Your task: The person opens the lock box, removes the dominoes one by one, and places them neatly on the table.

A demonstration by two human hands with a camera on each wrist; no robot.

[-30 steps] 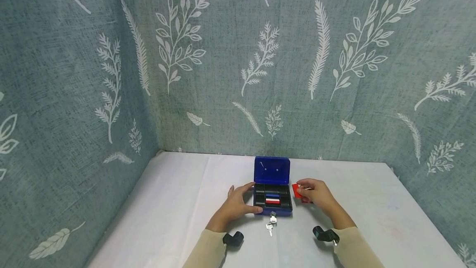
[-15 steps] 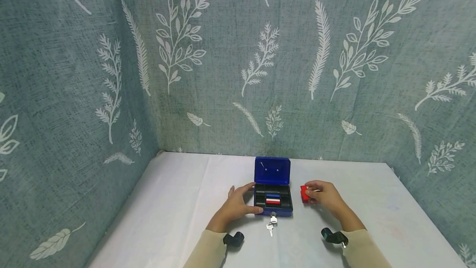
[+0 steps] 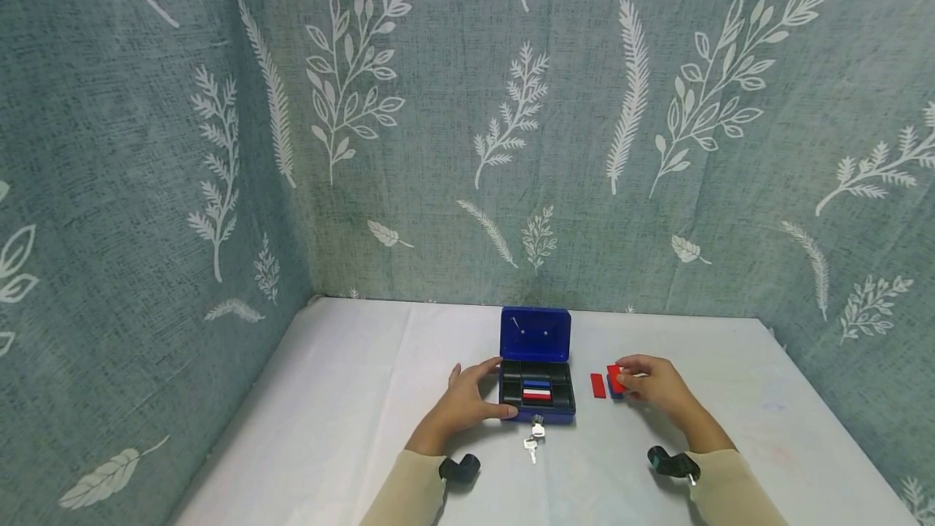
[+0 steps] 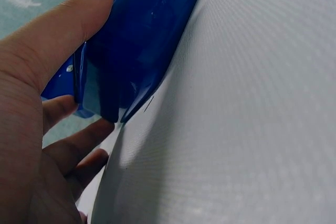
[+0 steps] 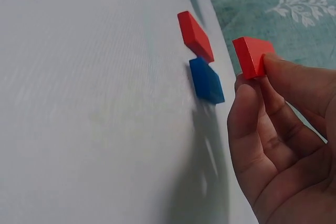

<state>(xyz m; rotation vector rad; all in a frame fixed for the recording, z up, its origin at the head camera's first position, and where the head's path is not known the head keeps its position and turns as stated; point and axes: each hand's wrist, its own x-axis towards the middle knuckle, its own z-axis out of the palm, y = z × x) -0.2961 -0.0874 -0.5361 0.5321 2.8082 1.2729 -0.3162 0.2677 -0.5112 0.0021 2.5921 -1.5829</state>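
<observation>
A blue cash box (image 3: 536, 418) stands with its lid (image 3: 536, 334) up. My left hand (image 3: 464, 406) holds the box's left side, thumb on the front edge, index finger at the back corner. In the left wrist view, the thumb (image 4: 68, 30) lies over the box's rim. My right hand (image 3: 657, 384) pinches a red block (image 5: 252, 56) between thumb and fingers, lifted off the table. Below it a blue block (image 5: 206, 81) and another red block (image 5: 196, 36) lie close together on the table. In the head view, the held block partly hides the blue one.
The box's black tray (image 3: 513, 372) holds thin blue, white and red pieces (image 3: 536, 394) in its middle compartment. Keys (image 3: 531, 446) hang from the front lock onto the white tabletop (image 3: 351, 428). A patterned cloth (image 3: 438, 144) borders the table's back and sides.
My right hand has moved right, away from the box, with the red block in its pinch. The other red block and the blue block have come into sight. My left hand has stayed still.
</observation>
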